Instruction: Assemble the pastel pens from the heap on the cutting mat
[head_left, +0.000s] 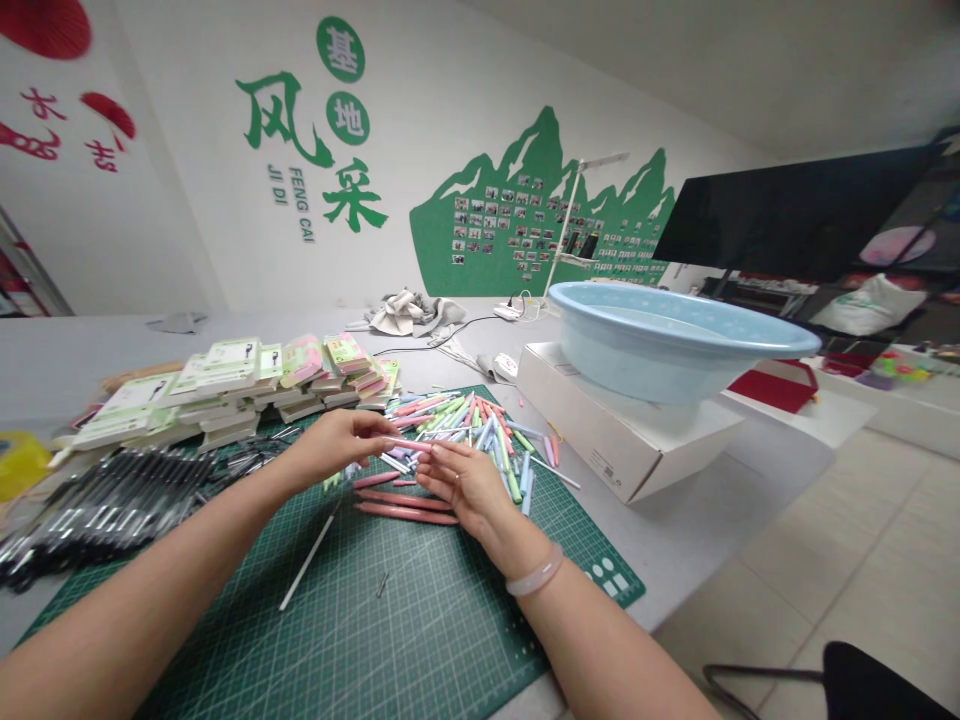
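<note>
A slim pink pen barrel (pixel 411 444) is held level between both hands above a green cutting mat (pixel 337 650). My left hand (pixel 341 440) pinches its left end, and the fingertips of my right hand (pixel 472 485) close on its right end. Several finished-looking pink pens (pixel 409 514) lie on the mat just below. Behind my hands spreads a pile of pink, green, blue and lilac pen parts (pixel 484 420). A thin white stick (pixel 309 560) rests at an angle under my left forearm. Small metal pieces (pixel 382 584) lie nearer to me.
Stacked small boxes (pixel 225 375) stand at the back left, behind many black pens (pixel 112 505). On the right, a blue basin (pixel 660 350) sits on a white box (pixel 607 430). Crumpled cloth (pixel 412 312) and cables are at the back; a black chair (pixel 877 685) is lower right.
</note>
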